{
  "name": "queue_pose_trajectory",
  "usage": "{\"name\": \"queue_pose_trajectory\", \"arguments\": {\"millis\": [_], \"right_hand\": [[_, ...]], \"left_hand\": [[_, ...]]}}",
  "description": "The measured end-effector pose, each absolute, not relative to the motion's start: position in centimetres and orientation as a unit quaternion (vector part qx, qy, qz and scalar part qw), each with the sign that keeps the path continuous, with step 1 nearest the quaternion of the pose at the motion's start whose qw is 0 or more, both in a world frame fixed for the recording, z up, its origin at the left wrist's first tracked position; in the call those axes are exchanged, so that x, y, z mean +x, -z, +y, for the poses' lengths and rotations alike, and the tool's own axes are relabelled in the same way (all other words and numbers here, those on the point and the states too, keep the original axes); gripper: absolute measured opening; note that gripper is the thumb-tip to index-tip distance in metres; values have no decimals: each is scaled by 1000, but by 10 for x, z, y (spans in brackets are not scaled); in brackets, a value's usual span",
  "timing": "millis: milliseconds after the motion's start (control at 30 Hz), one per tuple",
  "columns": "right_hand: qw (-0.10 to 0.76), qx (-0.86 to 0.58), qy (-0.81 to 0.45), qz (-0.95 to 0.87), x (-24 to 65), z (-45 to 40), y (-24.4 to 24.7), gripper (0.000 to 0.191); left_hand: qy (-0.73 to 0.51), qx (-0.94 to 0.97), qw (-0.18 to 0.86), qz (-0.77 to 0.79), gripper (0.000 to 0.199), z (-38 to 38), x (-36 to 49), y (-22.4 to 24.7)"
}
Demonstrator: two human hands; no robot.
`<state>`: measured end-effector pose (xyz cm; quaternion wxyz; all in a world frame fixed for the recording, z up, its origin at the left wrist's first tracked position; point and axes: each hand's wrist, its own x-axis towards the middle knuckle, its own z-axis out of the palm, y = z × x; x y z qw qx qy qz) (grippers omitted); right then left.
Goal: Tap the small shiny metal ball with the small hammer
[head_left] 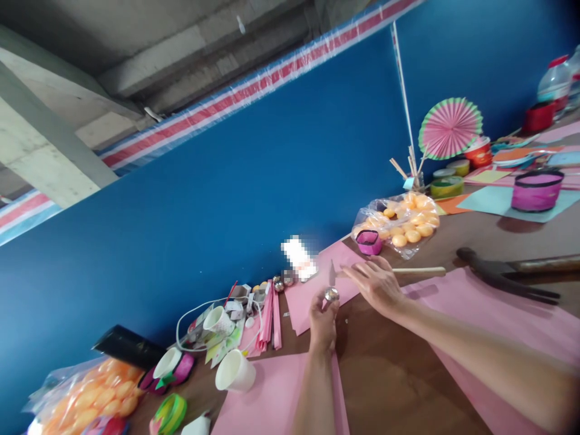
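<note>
Near the middle of the table, my left hand (322,323) pinches a shiny silver ball (331,294) upright between its fingertips. My right hand (378,284) is closed around a small hammer with a pale wooden handle (421,272), which sticks out to the right behind the hand. The hammer's metal head (332,273) is just above the ball; a small gap shows between them. A pink sheet of paper (303,308) lies under and behind both hands. More silver balls (278,285) rest at the back edge, left of that sheet.
A large claw hammer (489,272) lies at the right. Orange balls in a clear bag (408,226) sit behind my right hand, beside a purple cup (368,241). A white paper cup (235,371) stands at the left. A blue wall (203,211) rises behind the table.
</note>
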<state>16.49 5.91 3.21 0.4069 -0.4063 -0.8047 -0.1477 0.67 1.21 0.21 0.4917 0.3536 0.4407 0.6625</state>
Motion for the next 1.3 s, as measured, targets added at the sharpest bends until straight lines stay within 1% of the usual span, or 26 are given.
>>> {"name": "queue_pose_trajectory", "arguments": {"millis": [167, 300, 467, 633, 833, 967, 1133, 1300], "right_hand": [[390, -406, 137, -815, 164, 59, -31, 33], [402, -422, 153, -798, 166, 63, -31, 31], [408, -430, 152, -791, 170, 67, -31, 30], [401, -410, 136, -808, 166, 62, -31, 23], [416, -409, 129, -802, 165, 60, -32, 24], [400, -395, 123, -818, 167, 62, -33, 25], [433, -404, 127, -796, 167, 62, -33, 23], [441, -387, 126, -800, 166, 57, -35, 22]], "left_hand": [[-668, 357, 483, 439, 42, 12, 8, -2], [-661, 379, 487, 427, 39, 11, 7, -3], [-657, 371, 491, 435, 43, 9, 8, -5], [-643, 367, 504, 445, 44, 7, 11, -8], [-641, 369, 496, 456, 44, 8, 10, -7], [-635, 370, 500, 458, 45, 8, 10, -6], [-638, 383, 481, 464, 45, 9, 10, -6], [-637, 393, 469, 469, 43, 9, 11, -8]]}}
